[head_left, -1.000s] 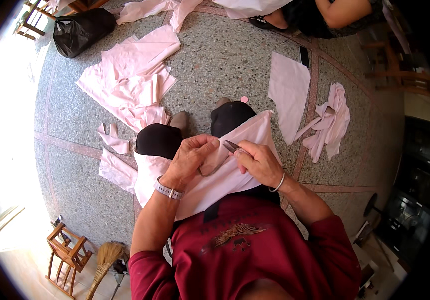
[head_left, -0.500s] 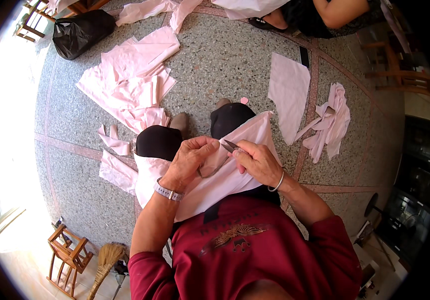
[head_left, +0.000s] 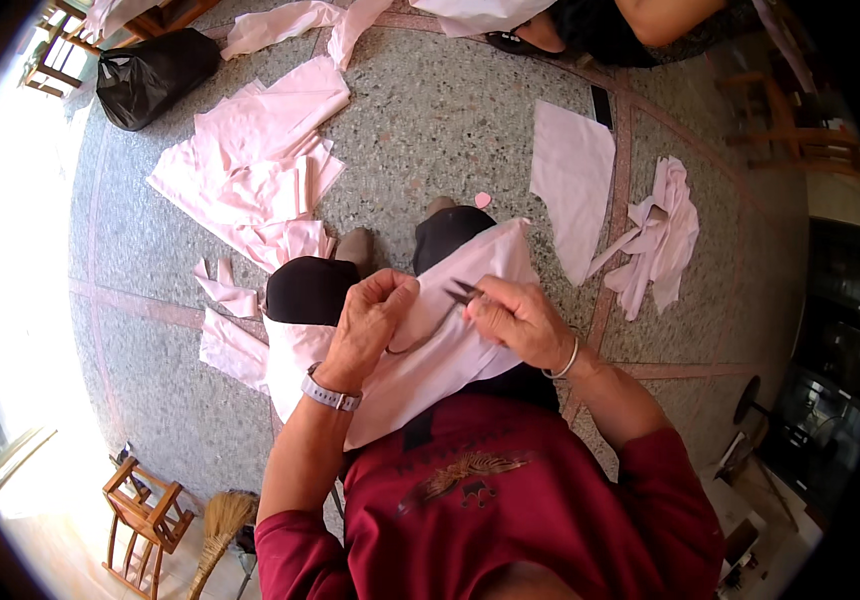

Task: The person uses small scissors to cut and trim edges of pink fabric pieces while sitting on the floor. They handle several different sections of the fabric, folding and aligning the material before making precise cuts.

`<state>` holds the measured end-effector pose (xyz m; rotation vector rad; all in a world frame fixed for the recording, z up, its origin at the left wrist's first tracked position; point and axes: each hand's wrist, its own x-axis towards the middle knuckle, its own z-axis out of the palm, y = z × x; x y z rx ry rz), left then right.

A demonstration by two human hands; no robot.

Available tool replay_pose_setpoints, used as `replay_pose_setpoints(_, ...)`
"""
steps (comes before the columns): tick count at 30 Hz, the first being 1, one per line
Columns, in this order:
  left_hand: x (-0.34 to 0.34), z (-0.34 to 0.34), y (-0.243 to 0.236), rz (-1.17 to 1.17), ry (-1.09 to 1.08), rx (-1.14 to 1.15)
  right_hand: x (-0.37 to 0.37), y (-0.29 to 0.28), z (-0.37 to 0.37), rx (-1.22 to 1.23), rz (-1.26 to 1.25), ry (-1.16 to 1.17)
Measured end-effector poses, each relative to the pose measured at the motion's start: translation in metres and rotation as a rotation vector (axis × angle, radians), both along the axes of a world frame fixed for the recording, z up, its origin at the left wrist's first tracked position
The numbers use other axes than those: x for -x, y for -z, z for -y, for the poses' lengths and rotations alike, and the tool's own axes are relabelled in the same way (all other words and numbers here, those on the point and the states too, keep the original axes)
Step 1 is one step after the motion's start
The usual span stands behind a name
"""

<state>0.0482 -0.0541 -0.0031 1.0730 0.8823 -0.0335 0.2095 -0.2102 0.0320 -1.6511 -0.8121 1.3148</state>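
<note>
My left hand (head_left: 375, 325) pinches the pale pink fabric (head_left: 410, 390) draped over my lap and dark-clad knees. My right hand (head_left: 520, 322) holds small dark scissors (head_left: 465, 291), blades parted and pointing left toward my left hand, just above the fabric. A thin dark line curves across the cloth between my hands. I cannot make out whether the blade tips touch the fabric.
Pink fabric piles (head_left: 250, 130), a flat pink piece (head_left: 570, 180) and crumpled strips (head_left: 665, 230) lie on the speckled floor. A black bag (head_left: 150, 75), co-worker's arm (head_left: 675, 15), dark phone (head_left: 601, 105), wooden chairs (head_left: 145, 510) and straw broom (head_left: 225, 525) surround me.
The scissor blades have parted, and my right hand has shifted a little rightward. My left hand has drawn slightly left, leaving a wider gap between it and the blades.
</note>
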Motion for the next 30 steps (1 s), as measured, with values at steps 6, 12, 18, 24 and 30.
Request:
replay_pose_setpoints(6, -0.002, -0.012, 0.009, 0.011, 0.096, -0.040, -0.018, 0.024, 0.014, 0.041, 0.352, 0.076)
replay_pose_setpoints(12, -0.030, -0.004, 0.004, 0.020, 0.074, -0.054, -0.003, 0.003, -0.003, -0.048, 0.276, 0.090)
replay_pose_setpoints(18, -0.034, 0.006, 0.020, 0.068, -0.168, 0.224, -0.008, 0.014, -0.010, 0.072, 0.135, 0.059)
replay_pose_setpoints(24, -0.031, 0.007, 0.020, 0.072, -0.231, 0.363, -0.010, 0.014, -0.011, 0.106, 0.070, 0.046)
replay_pose_setpoints(30, -0.029, 0.006, 0.023, 0.092, -0.247, 0.384, -0.010, 0.015, -0.010, 0.099, 0.097, 0.027)
